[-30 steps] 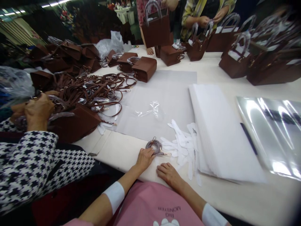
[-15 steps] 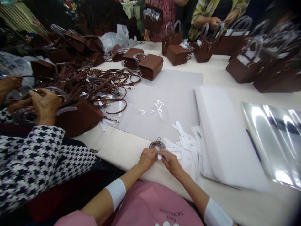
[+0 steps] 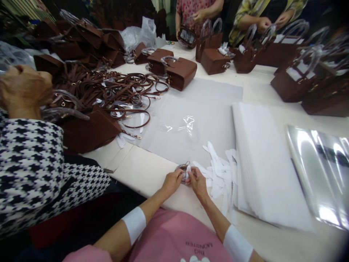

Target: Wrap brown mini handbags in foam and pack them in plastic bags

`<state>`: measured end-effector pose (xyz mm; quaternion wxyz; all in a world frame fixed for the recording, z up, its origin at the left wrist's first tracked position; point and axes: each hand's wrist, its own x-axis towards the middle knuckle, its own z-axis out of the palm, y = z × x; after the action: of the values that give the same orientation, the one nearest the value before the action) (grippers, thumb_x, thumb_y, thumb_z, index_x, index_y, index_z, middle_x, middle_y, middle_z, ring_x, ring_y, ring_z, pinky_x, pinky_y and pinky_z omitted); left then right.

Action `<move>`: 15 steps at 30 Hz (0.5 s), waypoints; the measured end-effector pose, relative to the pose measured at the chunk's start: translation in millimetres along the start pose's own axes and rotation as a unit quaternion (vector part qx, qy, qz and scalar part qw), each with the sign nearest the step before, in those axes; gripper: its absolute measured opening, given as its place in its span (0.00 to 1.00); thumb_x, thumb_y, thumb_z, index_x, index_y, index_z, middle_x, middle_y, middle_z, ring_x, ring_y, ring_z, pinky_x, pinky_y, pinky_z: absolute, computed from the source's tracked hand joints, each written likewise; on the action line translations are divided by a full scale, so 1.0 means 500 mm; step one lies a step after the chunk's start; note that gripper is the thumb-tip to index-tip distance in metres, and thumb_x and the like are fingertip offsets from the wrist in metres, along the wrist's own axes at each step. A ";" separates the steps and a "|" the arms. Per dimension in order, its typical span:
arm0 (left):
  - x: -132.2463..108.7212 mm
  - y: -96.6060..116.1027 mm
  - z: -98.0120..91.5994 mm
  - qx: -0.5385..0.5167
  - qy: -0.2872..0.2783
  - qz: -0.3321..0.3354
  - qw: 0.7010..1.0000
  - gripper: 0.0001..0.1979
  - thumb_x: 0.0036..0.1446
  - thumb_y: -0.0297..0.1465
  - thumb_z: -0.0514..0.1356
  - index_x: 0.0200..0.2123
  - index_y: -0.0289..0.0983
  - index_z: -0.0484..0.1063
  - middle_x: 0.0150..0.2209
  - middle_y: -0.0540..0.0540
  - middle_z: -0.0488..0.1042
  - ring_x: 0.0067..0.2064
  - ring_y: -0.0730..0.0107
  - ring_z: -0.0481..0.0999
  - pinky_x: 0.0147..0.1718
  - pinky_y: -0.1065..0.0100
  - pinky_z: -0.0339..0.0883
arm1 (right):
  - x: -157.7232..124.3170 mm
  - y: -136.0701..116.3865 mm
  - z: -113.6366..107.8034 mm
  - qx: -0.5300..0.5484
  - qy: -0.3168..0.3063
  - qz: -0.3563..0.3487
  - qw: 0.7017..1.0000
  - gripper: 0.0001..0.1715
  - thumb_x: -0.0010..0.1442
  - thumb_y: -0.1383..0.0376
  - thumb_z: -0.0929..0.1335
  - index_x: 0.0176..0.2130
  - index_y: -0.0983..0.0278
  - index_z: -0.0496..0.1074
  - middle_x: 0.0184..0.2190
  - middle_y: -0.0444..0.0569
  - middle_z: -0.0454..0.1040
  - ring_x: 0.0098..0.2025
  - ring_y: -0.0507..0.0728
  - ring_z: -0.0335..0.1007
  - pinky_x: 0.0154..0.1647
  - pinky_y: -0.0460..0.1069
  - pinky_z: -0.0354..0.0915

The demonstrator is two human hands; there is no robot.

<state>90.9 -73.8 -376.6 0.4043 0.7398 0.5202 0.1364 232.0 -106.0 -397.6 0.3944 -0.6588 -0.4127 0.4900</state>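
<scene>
Near the table's front edge lies a coiled brown bag strap [image 3: 181,167], partly wrapped in clear plastic. My left hand [image 3: 172,182] is closed on the left side of the coil. On its right side my right hand [image 3: 197,181] pinches a white paper strip [image 3: 188,169] that stands up against the coil; the ends of the strip are hidden by the fingers. Beside my right hand spreads a loose pile of white paper strips [image 3: 218,171] with toothed slits.
A stack of white sheets [image 3: 261,163] and shiny film [image 3: 319,171] lie to the right. A grey sheet [image 3: 207,105] covers the middle. Brown straps [image 3: 109,87] and handbags [image 3: 181,72] fill the left and back. A co-worker's checked sleeve [image 3: 29,163] is close on the left.
My right hand has turned upward, bringing the white strip from below the coil up across it. The neighbour's hand has risen at the left; a bag at the back has been tipped.
</scene>
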 end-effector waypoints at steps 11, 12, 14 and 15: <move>0.010 0.008 -0.005 -0.083 0.042 -0.074 0.993 0.13 0.61 0.37 0.49 0.37 0.33 0.66 0.30 0.49 0.69 0.29 0.75 0.69 0.31 0.68 0.66 | -0.032 -0.026 0.016 -0.113 0.040 -0.075 0.990 0.18 0.56 0.58 0.62 0.20 0.65 0.67 0.35 0.51 0.67 0.33 0.53 0.64 0.34 0.48 0.60; 0.009 0.008 -0.005 -0.090 0.041 -0.075 0.992 0.13 0.61 0.37 0.49 0.37 0.33 0.66 0.30 0.49 0.69 0.29 0.75 0.69 0.30 0.68 0.66 | -0.030 -0.026 0.016 -0.124 0.041 -0.078 0.988 0.18 0.55 0.59 0.62 0.20 0.65 0.67 0.34 0.50 0.67 0.32 0.53 0.64 0.34 0.48 0.60; 0.007 0.007 -0.005 -0.103 0.038 -0.076 0.991 0.13 0.61 0.36 0.49 0.38 0.33 0.66 0.30 0.49 0.69 0.28 0.76 0.69 0.29 0.69 0.66 | -0.024 -0.024 0.018 -0.143 0.041 -0.084 0.985 0.18 0.55 0.60 0.63 0.19 0.65 0.66 0.33 0.50 0.67 0.31 0.52 0.63 0.34 0.48 0.59; 0.006 0.007 -0.004 -0.108 0.037 -0.076 0.991 0.13 0.61 0.36 0.49 0.38 0.33 0.66 0.30 0.49 0.69 0.27 0.76 0.69 0.29 0.69 0.66 | -0.021 -0.023 0.019 -0.153 0.042 -0.086 0.984 0.17 0.55 0.60 0.63 0.18 0.65 0.66 0.32 0.49 0.67 0.30 0.52 0.63 0.33 0.48 0.59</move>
<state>93.1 -70.7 -373.3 0.4715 0.6444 0.5719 0.1879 219.1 -110.7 -385.4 0.3467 -0.6934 -0.5210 0.3571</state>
